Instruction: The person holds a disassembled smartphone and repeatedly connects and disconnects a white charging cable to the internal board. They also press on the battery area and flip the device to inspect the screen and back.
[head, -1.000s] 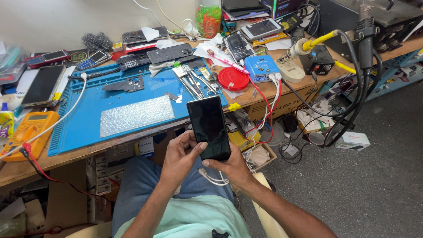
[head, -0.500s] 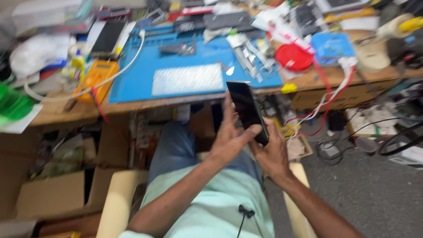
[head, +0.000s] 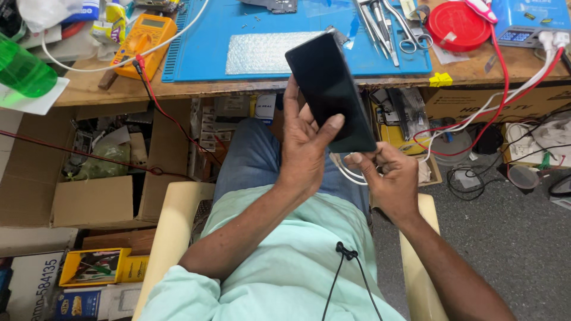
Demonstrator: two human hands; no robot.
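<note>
2 hands are sharing 1 black smartphone [head: 331, 89], which is hanging in the air over the person's lap, just in front of the tabletop [head: 250, 88] edge, tilted with its dark screen facing up and its top end leaning toward the blue work mat [head: 202, 41]. The left hand [head: 304, 148] is grasping the phone from the left side, fingers running up behind its edge and the thumb lying across the lower part of the glass. The right hand [head: 386, 178] is pinching the phone's bottom corner between thumb and curled fingers, and a white cable [head: 345, 172] is looping just under that hand. The person is sitting in a cream chair [head: 172, 226], wearing blue jeans and a pale green shirt.

On the mat, a sheet of bubble wrap [head: 262, 52] is lying just beyond the phone's top end, and tweezers and scissors [head: 392, 27] are lying to its right. A red round lid [head: 458, 25] is sitting beside the tools, near a blue device [head: 526, 21] with red wires [head: 499, 101] trailing down off the edge. A yellow multimeter [head: 146, 37] is resting at the mat's left side, and a green bottle [head: 24, 68] is lying at the far left. Open cardboard boxes [head: 89, 202] are standing under the tabletop.
</note>
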